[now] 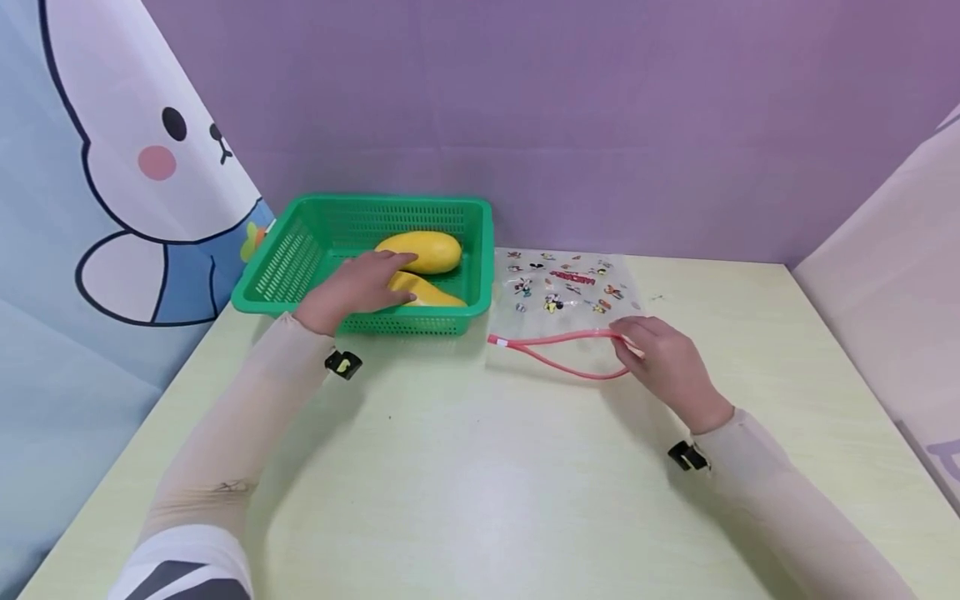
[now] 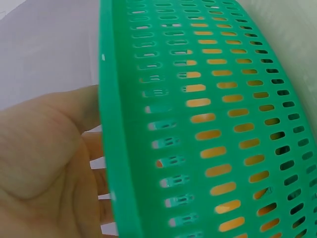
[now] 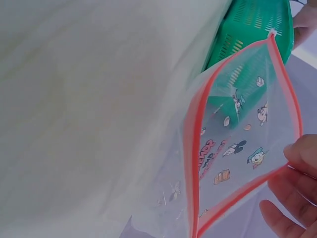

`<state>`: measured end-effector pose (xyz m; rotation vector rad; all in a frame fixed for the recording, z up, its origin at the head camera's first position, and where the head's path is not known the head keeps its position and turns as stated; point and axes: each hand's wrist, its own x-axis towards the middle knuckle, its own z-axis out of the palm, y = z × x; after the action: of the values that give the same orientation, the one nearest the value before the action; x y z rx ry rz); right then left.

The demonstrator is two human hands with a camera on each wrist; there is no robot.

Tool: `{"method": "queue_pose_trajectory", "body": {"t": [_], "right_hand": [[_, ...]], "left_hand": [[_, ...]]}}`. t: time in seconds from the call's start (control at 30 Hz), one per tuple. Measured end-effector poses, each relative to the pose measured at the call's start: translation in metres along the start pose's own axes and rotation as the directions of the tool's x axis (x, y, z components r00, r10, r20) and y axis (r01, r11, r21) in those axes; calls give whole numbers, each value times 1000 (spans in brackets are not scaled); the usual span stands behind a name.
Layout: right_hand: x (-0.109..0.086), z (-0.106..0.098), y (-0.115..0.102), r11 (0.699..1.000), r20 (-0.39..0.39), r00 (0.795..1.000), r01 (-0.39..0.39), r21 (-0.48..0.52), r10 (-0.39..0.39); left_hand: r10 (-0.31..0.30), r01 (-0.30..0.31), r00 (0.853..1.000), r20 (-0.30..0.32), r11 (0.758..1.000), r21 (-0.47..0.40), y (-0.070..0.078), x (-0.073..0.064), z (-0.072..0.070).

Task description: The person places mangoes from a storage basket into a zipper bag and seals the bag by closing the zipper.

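Two yellow mangoes lie in a green basket (image 1: 363, 323): a rear mango (image 1: 431, 250) and a front mango (image 1: 427, 292). Over the basket's front rim reaches my left hand (image 1: 352, 287), fingers spread apart, their tips overlapping the mangoes in the head view. In the left wrist view, the basket wall hides those fingertips. My right hand (image 1: 667, 362) pinches one side of the red zip edge of a clear zip bag (image 1: 573, 287) with cartoon prints. The bag's mouth (image 3: 195, 144) gapes, and nothing shows inside it.
The pale table (image 1: 480, 483) runs up to a purple cloth backdrop (image 1: 600, 125). On the left hangs a blue cloth with a printed rabbit (image 1: 172, 200). The basket stands just left of the bag, near the backdrop.
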<state>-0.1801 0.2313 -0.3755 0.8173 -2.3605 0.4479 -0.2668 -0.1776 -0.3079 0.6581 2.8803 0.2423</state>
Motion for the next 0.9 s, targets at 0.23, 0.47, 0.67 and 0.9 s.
{"method": "queue_pose_trajectory", "body": {"t": [0.23,0.47,0.67,0.9], "right_hand": [[4,-1,1,1000,-79,997,23,-10,-23],[10,-2,0,999,-142,989,31,-23,-34],[15,-4,-3,999,-167,985,34,-7,-35],[19,-6,-3,1000,-173,985,8,5,-7]], "left_hand": [[-17,18,1000,20,1000,-11,-1,9,2],[-15,16,1000,22,1000,-4,0,16,1],[-6,6,999,32,1000,-1,0,22,2],[2,0,998,63,1000,-28,-4,28,5]]}}
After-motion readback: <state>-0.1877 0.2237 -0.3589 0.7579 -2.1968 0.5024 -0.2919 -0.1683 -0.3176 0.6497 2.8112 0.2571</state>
